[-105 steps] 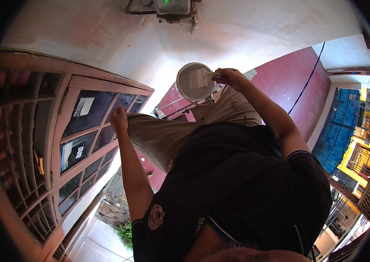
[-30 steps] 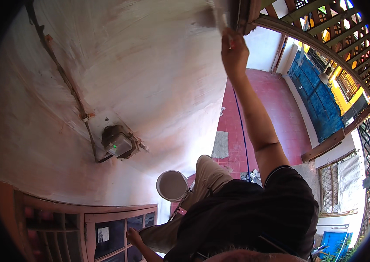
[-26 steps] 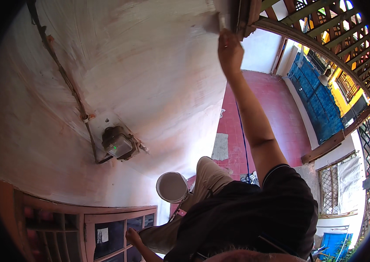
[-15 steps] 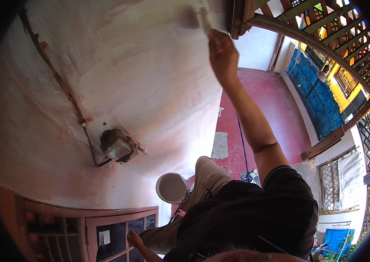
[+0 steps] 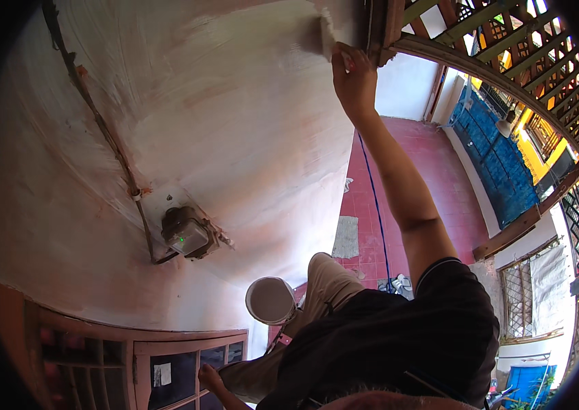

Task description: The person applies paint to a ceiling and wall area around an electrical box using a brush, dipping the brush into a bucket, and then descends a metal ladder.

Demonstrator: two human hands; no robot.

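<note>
The right hand (image 5: 356,78), raised toward one o'clock, pinches a pale paintbrush (image 5: 328,29) between thumb and fingers. The brush is at twelve o'clock, at the wall (image 5: 235,130); whether its bristles touch the surface is hard to tell. A dark patch lies just to its nine o'clock side, and a brown wooden beam (image 5: 385,31) is near it on the three o'clock side.

The left hand (image 5: 209,376) is low at seven o'clock, its fingers seemingly curled; I cannot tell whether it grips anything. It appears in front of a pinkish door (image 5: 142,365) with dark panes.

A white bucket (image 5: 272,322) is at six o'clock, beside the person's bent knee (image 5: 321,263); what supports it is unclear. Between eight and nine o'clock, a meter box (image 5: 190,236) with a small green light is fixed to the wall, and a dark pipe (image 5: 101,123) runs from it toward ten o'clock.

Toward three o'clock are a red tiled floor (image 5: 433,184), a grey mat (image 5: 346,236) and a blue cord (image 5: 375,198). Wooden lattice (image 5: 515,58) fills two o'clock.
</note>
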